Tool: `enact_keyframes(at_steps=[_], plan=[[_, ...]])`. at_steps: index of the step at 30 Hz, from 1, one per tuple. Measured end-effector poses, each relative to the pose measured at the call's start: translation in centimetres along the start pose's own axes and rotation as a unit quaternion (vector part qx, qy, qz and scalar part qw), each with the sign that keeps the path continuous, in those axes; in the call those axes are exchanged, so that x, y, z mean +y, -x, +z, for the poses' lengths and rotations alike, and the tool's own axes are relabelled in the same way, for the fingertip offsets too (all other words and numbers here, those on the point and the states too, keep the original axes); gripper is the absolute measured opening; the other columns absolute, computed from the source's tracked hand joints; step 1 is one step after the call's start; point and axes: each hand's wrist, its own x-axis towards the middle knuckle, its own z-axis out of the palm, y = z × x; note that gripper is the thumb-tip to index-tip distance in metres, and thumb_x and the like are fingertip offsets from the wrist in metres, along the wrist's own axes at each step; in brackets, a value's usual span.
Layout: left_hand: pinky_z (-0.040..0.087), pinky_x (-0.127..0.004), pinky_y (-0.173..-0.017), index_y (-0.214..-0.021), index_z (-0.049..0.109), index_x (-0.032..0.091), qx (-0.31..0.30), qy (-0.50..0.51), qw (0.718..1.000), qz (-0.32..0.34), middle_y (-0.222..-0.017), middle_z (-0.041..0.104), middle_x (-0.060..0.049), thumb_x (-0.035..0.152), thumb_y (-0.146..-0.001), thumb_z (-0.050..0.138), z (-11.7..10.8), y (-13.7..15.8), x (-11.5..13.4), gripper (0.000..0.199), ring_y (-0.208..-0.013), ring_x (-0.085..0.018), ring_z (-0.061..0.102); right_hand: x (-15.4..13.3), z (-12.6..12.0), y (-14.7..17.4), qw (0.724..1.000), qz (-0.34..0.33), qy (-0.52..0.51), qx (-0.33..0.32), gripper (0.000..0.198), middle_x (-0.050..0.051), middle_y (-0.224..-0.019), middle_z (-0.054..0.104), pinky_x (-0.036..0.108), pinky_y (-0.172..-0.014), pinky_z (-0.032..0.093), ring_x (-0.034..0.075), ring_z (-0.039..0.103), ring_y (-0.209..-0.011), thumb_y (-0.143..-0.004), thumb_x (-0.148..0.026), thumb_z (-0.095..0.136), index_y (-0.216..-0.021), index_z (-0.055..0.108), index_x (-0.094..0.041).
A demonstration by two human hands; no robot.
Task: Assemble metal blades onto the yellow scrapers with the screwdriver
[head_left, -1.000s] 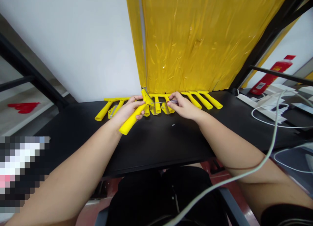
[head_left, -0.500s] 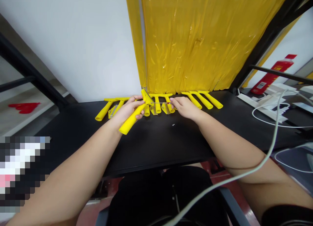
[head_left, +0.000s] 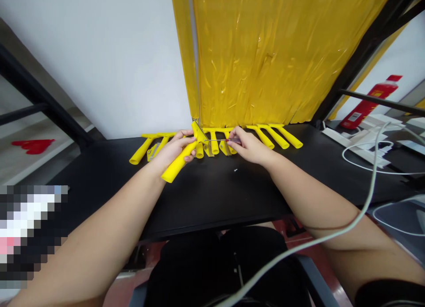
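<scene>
My left hand (head_left: pixel 177 148) is closed around a yellow scraper-like tool (head_left: pixel 179 164) with a tubular handle, tilted with its handle end toward me. Between my right fingers is a small screwdriver (head_left: pixel 217 140), its thin shaft pointing left. The tip meets the side of the yellow tool's head, where a small screw seems to sit. My right hand (head_left: pixel 247 145) pinches the dark handle. Behind both hands, several similar yellow tools (head_left: pixel 289 139) lie in a row along the wall. A tiny screw-like piece (head_left: pixel 235 170) rests on the black table (head_left: pixel 206 196).
Yellow film (head_left: pixel 265 55) covers the back wall beside a white panel (head_left: pixel 99 55). At right stand a red bottle (head_left: pixel 372 101) and white power strips (head_left: pixel 361 143). A pale cable (head_left: pixel 332 238) crosses over my right forearm. Black frame posts (head_left: pixel 63 112) bound the table.
My right fingers have shifted and turned on the screwdriver's handle, now more curled, showing more of the handle. The yellow tool and my left hand stay in place.
</scene>
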Motion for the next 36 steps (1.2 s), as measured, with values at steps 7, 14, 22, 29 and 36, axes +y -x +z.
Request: enact_keyframes(at_steps=[7, 14, 22, 29, 36], plan=[[0.033, -0.013, -0.030, -0.108, 0.049, 0.025, -0.007, 0.000, 1.000, 0.002, -0.083, 0.063, -0.002, 0.009, -0.086, 0.065, 0.0, 0.1, 0.1, 0.031, -0.046, -0.012, 0.059, -0.4, -0.2, 0.1, 1.000, -0.003, 0.012, -0.014, 0.024, 0.004, -0.083, 0.067, 0.030, -0.068, 0.041, 0.019, 0.058, -0.070, -0.103, -0.044, 0.056, -0.100, 0.059, -0.020], [0.035, -0.013, -0.031, -0.109, 0.050, 0.026, -0.012, 0.006, 1.000, 0.010, -0.084, 0.063, -0.001, 0.012, -0.085, 0.067, -0.4, -0.2, -0.1, 0.033, -0.047, -0.012, 0.060, -1.1, 0.5, -0.1, 0.996, 0.061, 0.067, 0.000, 0.050, 0.004, -0.066, 0.059, 0.032, -0.067, 0.038, 0.019, 0.055, -0.065, -0.110, -0.046, 0.037, -0.069, 0.051, -0.021], [0.036, -0.015, -0.032, -0.110, 0.050, 0.027, -0.019, -0.017, 0.999, 0.030, -0.074, 0.062, 0.001, 0.015, -0.086, 0.069, -1.0, -0.7, -0.3, 0.033, -0.045, -0.014, 0.059, -1.3, 1.1, 0.1, 0.998, -0.011, 0.052, 0.020, 0.023, 0.003, -0.076, 0.061, 0.031, -0.067, 0.037, 0.019, 0.053, -0.068, -0.103, -0.038, 0.054, -0.086, 0.052, -0.022], [0.040, -0.019, -0.031, -0.106, 0.054, 0.025, -0.064, -0.076, 0.986, 0.131, -0.082, 0.063, 0.001, 0.023, -0.081, 0.079, -0.5, -0.1, -0.5, 0.036, -0.048, -0.015, 0.065, -0.6, 2.3, -0.5, 0.945, 0.198, -0.251, -0.076, 0.054, -0.007, -0.056, 0.026, 0.028, -0.046, 0.022, 0.012, 0.021, -0.046, -0.105, -0.066, 0.035, -0.070, 0.036, -0.026], [0.040, -0.019, -0.031, -0.106, 0.054, 0.025, -0.046, -0.072, 0.987, 0.135, -0.091, 0.065, -0.001, 0.022, -0.083, 0.075, -0.5, -0.1, -0.5, 0.031, -0.048, -0.013, 0.064, -0.8, 2.2, 0.0, 0.994, -0.002, -0.082, 0.071, 0.025, -0.003, -0.070, 0.055, 0.029, -0.063, 0.037, 0.015, 0.048, -0.062, -0.097, -0.045, 0.063, -0.093, 0.052, -0.023]])
